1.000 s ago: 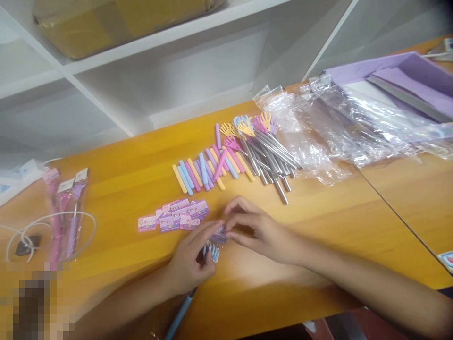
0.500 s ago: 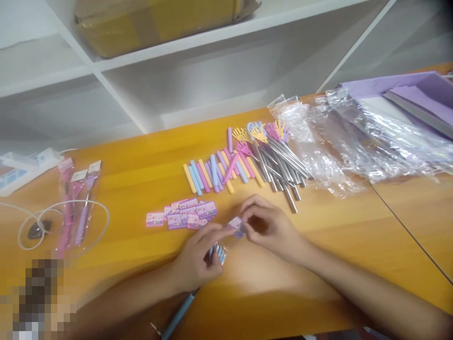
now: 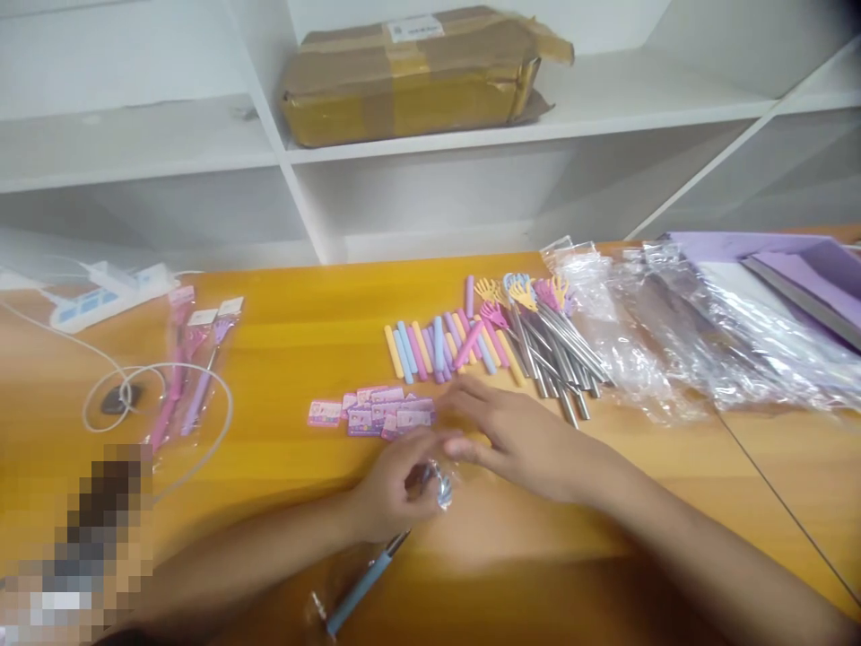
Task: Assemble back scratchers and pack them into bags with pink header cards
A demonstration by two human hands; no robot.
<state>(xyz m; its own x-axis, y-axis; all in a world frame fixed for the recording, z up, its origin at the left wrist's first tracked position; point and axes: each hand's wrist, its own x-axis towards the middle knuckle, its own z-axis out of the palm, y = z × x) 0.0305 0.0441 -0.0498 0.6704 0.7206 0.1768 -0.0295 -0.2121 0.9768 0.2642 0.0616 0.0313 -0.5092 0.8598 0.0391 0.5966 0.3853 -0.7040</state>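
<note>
My left hand [image 3: 396,484] is closed around a back scratcher [image 3: 360,592] in a clear plastic sleeve. Its blue striped head shows past my fingers, and its blue grip slants down toward the table's front edge. My right hand [image 3: 517,440] is beside it, fingers stretched out and apart, thumb close to the top of the sleeve; blur hides whether they touch. Just beyond both hands lies a pile of small pink and purple printed cards [image 3: 369,420]. The right fingertips reach toward the pile's right side.
Behind the cards lie coloured grip tubes [image 3: 437,345] and metal back scratchers [image 3: 558,341] with hand-shaped heads. Clear plastic sleeves [image 3: 646,332] and a purple box [image 3: 807,260] are on the right. Bagged scratchers [image 3: 202,386], a white cable [image 3: 229,404] and a power strip [image 3: 114,296] are left.
The small card that both hands held is no longer visible between them. My right hand's fingers have spread and moved toward the card pile. The view has shifted, showing more of the shelf.
</note>
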